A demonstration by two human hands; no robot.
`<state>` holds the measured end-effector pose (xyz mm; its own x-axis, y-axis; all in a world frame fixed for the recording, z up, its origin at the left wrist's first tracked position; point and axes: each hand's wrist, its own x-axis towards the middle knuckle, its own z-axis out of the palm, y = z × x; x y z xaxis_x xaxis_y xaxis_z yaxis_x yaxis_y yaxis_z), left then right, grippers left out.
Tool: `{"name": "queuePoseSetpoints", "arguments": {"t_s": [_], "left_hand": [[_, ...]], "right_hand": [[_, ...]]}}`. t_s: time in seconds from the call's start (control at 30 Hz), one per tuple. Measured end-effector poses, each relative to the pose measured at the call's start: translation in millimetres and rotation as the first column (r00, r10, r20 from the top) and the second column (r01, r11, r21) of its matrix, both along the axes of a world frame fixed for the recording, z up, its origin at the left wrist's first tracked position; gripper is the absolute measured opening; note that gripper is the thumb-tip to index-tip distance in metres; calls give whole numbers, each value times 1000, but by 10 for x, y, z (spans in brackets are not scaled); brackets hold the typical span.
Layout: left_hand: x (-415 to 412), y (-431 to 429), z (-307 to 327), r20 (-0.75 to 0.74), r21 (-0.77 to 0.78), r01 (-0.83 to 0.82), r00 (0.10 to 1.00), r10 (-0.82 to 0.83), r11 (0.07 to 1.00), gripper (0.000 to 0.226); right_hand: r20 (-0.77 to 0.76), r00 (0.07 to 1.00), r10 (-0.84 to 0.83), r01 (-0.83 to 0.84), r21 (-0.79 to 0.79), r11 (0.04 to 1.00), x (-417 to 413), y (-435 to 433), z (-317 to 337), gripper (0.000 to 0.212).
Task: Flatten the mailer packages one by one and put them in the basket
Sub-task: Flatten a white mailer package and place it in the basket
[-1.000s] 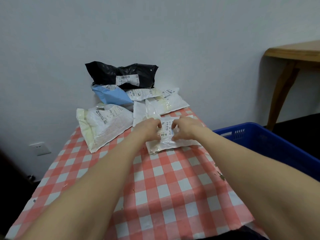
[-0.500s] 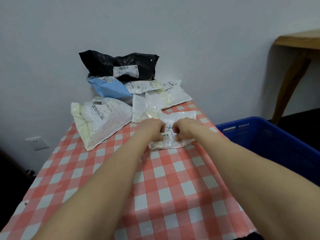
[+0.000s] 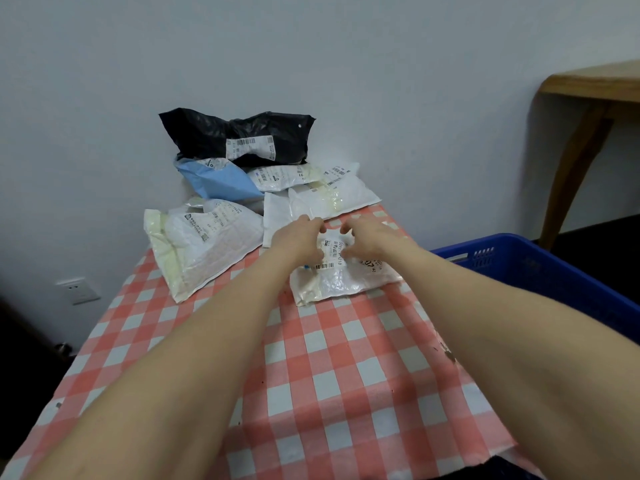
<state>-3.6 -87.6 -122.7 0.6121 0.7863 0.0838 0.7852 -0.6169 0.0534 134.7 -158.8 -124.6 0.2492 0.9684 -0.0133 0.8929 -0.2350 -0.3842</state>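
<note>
Pale wall (image 3: 381,64), wooden table (image 3: 588,88), perhaps dark floor (image 3: 595,223).

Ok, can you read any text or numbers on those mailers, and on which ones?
Near mailer, under the left hand and right hand: label code seems to end "01B"; rest blurred.
Black mailer: barcode label, print too small.
Blue mailer and large white mailer: labels blurred, unreadable.

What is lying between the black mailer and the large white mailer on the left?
A blue mailer lies between them, seen in the head view.
</note>
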Motion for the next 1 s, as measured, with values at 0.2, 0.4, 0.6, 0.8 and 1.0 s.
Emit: {"name": "queuePoseSetpoints", "arguments": {"t_s": [0.2, 0.4, 0.6, 0.8, 1.0], "left_hand": [[98, 39, -79, -134, -108, -11, 991, -4, 994, 54], [138, 88, -164, -173, -81, 1, 985, -15, 997, 37], [198, 146, -232, -152, 2, -7, 988, 7, 1000, 21], [207, 195, -228, -161, 9, 45, 986, -42, 999, 17], [106, 296, -54, -11, -83, -21, 1000, 20, 996, 25]], "right_hand": [[108, 992, 58, -42, -146, 988, -73, 109, -92, 42], [206, 977, 61, -21, -191, 981, -54, 161, -207, 32], [184, 982, 37, -3, -183, 983, 1, 221, -256, 32], [177, 984, 21, 15, -196, 980, -33, 258, -244, 37], [-161, 985, -68, 76, 41, 996, 136, 326, -192, 40]]}}
